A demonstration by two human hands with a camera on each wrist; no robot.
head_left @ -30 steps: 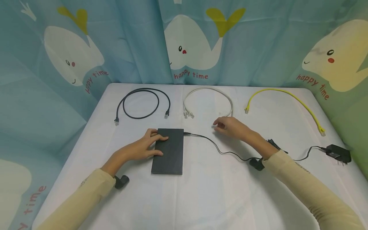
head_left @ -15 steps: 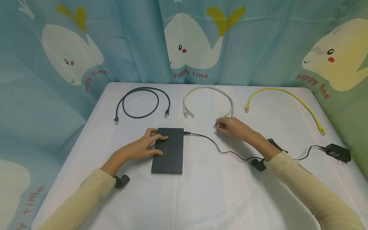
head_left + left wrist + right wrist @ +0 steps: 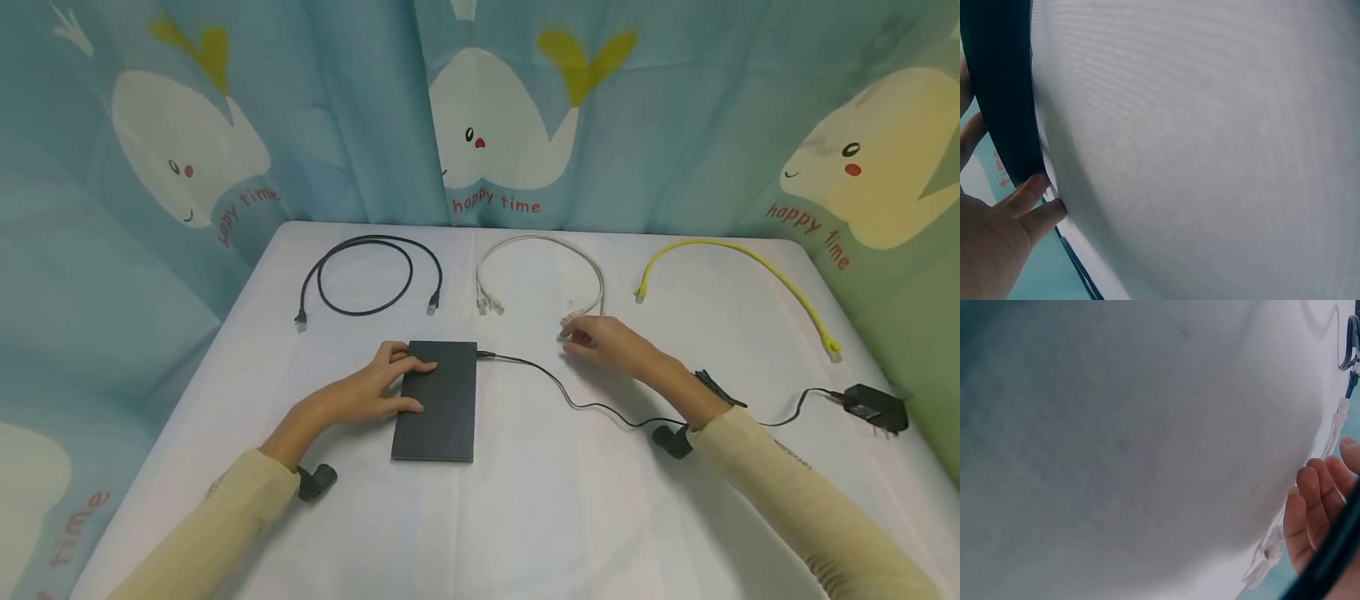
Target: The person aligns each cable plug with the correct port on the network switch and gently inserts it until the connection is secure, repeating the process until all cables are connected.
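A flat black box [image 3: 450, 417] lies on the white-covered table, a thin black power cord [image 3: 570, 400] running from its upper right edge. My left hand [image 3: 356, 392] rests on the left side of this box, thumb and one finger on its top; in the left wrist view, fingertips [image 3: 1038, 184] touch the edge of the black box [image 3: 1007, 81]. My right hand [image 3: 611, 346] hangs loosely curled to the right of the box, nothing visible in its fingers. Just beyond those fingers lies the near bundled part of a white network cable [image 3: 543, 237].
A coiled black network cable [image 3: 363, 312] lies at the back left and a yellow network cable [image 3: 750, 250] at the back right. The power adapter [image 3: 873, 408] sits on the far right. A patterned curtain [image 3: 360, 108] surrounds the table.
My right hand has shifted slightly right and towards me, and more of the white cable's near bundled part now shows. My left hand and the box have stayed in place.
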